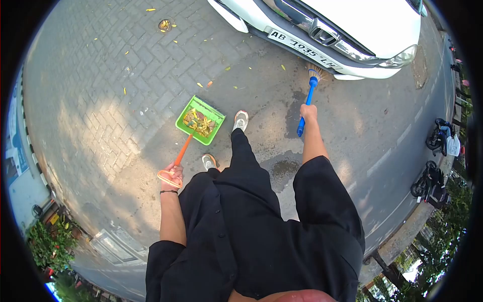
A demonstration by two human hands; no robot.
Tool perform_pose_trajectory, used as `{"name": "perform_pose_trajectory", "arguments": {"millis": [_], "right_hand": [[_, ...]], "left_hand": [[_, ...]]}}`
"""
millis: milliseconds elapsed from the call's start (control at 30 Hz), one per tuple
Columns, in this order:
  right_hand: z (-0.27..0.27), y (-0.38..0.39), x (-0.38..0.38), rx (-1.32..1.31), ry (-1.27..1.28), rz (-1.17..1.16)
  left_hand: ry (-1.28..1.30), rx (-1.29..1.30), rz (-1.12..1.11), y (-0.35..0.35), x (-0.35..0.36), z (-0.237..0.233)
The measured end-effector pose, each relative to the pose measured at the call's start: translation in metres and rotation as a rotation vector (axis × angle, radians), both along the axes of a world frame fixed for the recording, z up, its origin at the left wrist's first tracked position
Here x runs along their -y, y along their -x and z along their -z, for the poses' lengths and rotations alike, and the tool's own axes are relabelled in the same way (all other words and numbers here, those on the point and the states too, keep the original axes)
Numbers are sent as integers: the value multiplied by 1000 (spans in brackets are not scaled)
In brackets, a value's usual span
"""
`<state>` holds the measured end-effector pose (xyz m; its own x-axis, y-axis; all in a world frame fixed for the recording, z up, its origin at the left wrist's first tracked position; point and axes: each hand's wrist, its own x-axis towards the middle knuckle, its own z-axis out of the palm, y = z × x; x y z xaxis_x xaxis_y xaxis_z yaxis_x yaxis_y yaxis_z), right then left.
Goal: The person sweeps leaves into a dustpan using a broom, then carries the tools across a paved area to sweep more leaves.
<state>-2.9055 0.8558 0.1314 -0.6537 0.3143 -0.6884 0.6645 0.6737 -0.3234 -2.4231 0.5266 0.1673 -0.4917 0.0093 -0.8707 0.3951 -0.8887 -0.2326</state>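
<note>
My left hand (pixel 171 176) is closed round the orange handle (pixel 183 150) of a green dustpan (pixel 213 135). Yellow and brown leaves (pixel 199 123) lie inside the pan, which rests on the ground in front of my feet. On the other side, my right hand (pixel 308 112) grips the blue handle of a broom (pixel 312 90). The broom's straw bristles (pixel 317 72) touch down at the front bumper of a white car, and their far ends are partly hidden there.
The white car (pixel 352 25) stands at the upper right. Loose leaves (pixel 210 84) are scattered over the paving (pixel 151 65). A wet patch (pixel 284 168) lies right of my legs. Parked motorcycles (pixel 438 137) line the far right, and plants (pixel 50 241) grow at the lower left.
</note>
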Motion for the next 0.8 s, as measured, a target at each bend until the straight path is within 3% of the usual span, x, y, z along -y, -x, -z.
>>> {"name": "perform_pose_trajectory", "arguments": {"millis": [33,100,167,267,367,500,600,700,800], "right_hand": [[17,9,1,39,200,199],[55,11,5,105,455,358],[75,-9,22,99,133,2],[57,-53,23,223,138,-123],[-1,-116,8,282,157,-250],[-81,-162,-30,243,392,68],[-131,-171,-34,273,365,117],[-116,-158,-19,127,207,-38],[-67,-127,0,119,112,-227]], "left_hand": [[-13,3,-31,4,-3,-3],[9,11,-27,9,-6,2],[46,88,-17,19,-6,-1],[-13,30,-49,21,5,4],[-12,26,-20,16,15,14],[-41,24,-57,11,19,26],[-13,35,-59,14,26,25],[-4,12,-66,9,36,33],[-2,7,-58,1,39,29]]}}
